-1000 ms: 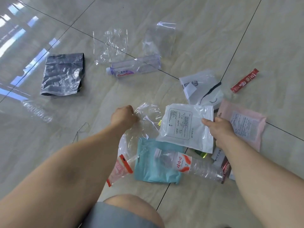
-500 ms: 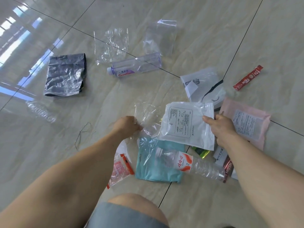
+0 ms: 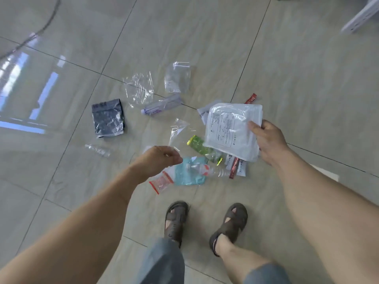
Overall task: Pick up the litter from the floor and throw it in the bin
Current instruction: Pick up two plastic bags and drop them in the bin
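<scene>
My right hand (image 3: 267, 140) grips a white printed plastic packet (image 3: 231, 130), lifted above the floor. My left hand (image 3: 160, 159) pinches a clear plastic wrapper (image 3: 179, 132) that hangs up and away from it. Below on the tiles lie a teal pouch (image 3: 189, 175), a clear bottle with a red label (image 3: 207, 170), a red-edged clear bag (image 3: 161, 182), a green-yellow wrapper (image 3: 203, 148) and several small sachets (image 3: 235, 166). No bin is in view.
Farther off lie a dark grey bag (image 3: 107, 117), a purple-labelled bottle (image 3: 162, 106), two clear bags (image 3: 139, 89) (image 3: 177, 78), a red stick sachet (image 3: 251, 98) and a crushed clear bottle (image 3: 97, 149). My sandalled feet (image 3: 205, 222) stand just behind the pile. A white object (image 3: 361, 17) sits top right.
I have stood up, so the view has pulled back from the floor. Both hands have risen, the right lifting the white packet, the left lifting the clear wrapper off the pile.
</scene>
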